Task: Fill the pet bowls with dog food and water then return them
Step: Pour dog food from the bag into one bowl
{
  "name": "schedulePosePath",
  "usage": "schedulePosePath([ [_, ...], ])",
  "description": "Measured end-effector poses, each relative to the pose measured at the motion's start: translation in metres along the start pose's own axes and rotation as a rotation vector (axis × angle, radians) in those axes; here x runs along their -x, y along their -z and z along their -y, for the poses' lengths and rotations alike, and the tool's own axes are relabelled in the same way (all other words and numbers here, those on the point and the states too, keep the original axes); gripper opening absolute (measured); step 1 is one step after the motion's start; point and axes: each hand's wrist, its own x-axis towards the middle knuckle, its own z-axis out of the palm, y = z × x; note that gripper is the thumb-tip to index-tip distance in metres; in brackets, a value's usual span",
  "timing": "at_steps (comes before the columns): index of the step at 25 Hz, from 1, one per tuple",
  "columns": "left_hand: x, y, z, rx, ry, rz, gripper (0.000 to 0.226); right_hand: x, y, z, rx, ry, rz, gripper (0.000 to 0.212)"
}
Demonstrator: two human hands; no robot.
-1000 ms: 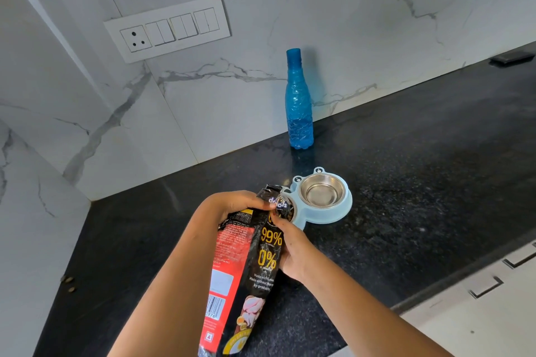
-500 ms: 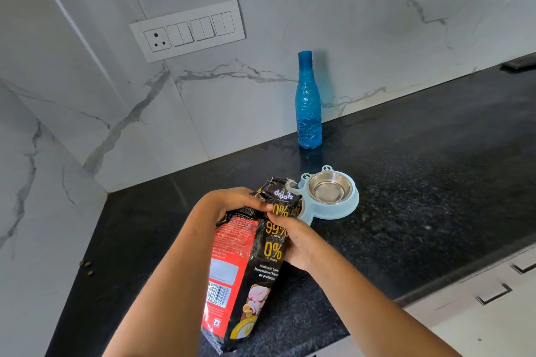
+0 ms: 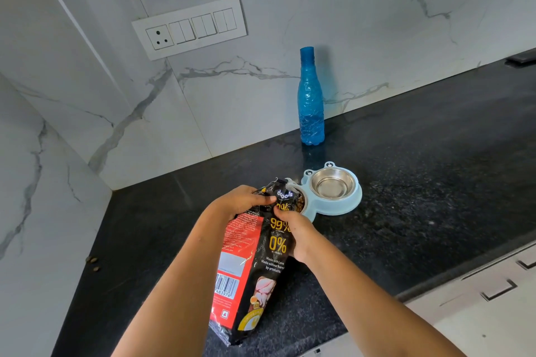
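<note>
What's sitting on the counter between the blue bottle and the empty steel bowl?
Nothing. The head view shows only bare black countertop between the blue bottle and the empty steel bowl, then the bowl's pale blue stand.

This is a home kitchen; a long black speckled stone counter (image 3: 435, 182) runs into a corner, backed by white marble wall tiles (image 3: 377, 23) with grey veins; a white switch plate (image 3: 188, 27) with one socket is set in the wall above it; white drawers (image 3: 478, 327) with recessed square pulls sit below the counter's front edge; a blue water bottle (image 3: 311, 101) and a twin pet bowl (image 3: 348, 209) stand on the counter, a bag of dog food (image 3: 277, 243) just beside them.
</note>
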Motion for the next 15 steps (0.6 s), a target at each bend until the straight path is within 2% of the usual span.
schedulePosePath([
  [3,0.0028,0.0014,0.0049,0.023,-0.056,-0.025,0.023,0.0004,-0.0026,0.0025,-0.003,-0.029,0.002,0.041],
  [6,0.0009,0.0011,0.0047,0.033,-0.054,-0.019,0.024,-0.0030,0.0000,0.0039,0.014,-0.071,-0.006,0.054],
  [9,-0.0007,-0.0020,0.0039,0.012,-0.048,-0.037,0.032,-0.0062,0.0000,0.0023,-0.003,-0.090,-0.003,0.060],
  [12,-0.0029,-0.0036,0.0053,0.035,-0.018,-0.038,0.049,-0.0056,-0.0032,0.0045,-0.019,-0.077,-0.037,0.053],
  [15,-0.0067,-0.0031,0.0070,0.043,0.009,-0.009,0.053,-0.0067,-0.0081,0.0046,-0.056,-0.046,-0.059,0.053],
])
